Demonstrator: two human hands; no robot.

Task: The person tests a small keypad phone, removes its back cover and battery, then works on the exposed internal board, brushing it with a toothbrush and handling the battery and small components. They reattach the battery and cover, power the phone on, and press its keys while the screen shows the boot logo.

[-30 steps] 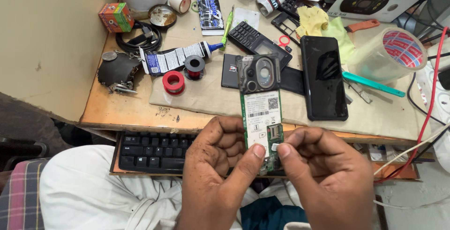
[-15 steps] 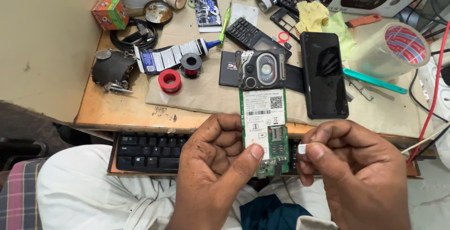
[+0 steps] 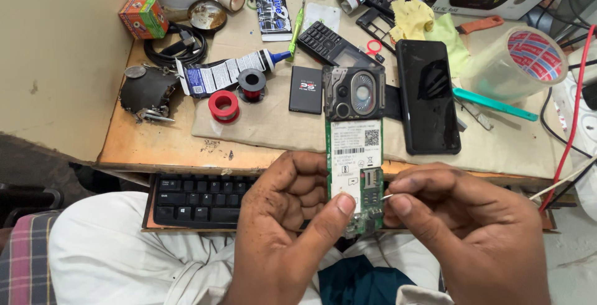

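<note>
Opened phone board [image 3: 353, 149], green, white-labelled, speaker module at top: held upright over the desk edge, above the lap. Left hand [image 3: 283, 218] closed around its lower half, thumb pressed on the face. Right hand [image 3: 463, 230] pinching a thin metal pin [image 3: 387, 197] against the board's side. Behind: black smartphone [image 3: 428, 97], battery [image 3: 306, 89], red spool [image 3: 223, 105], keyboard [image 3: 196, 199].

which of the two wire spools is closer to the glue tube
The black spool, right beside the glue tube. The red spool lies lower, nearer the table edge.
</note>
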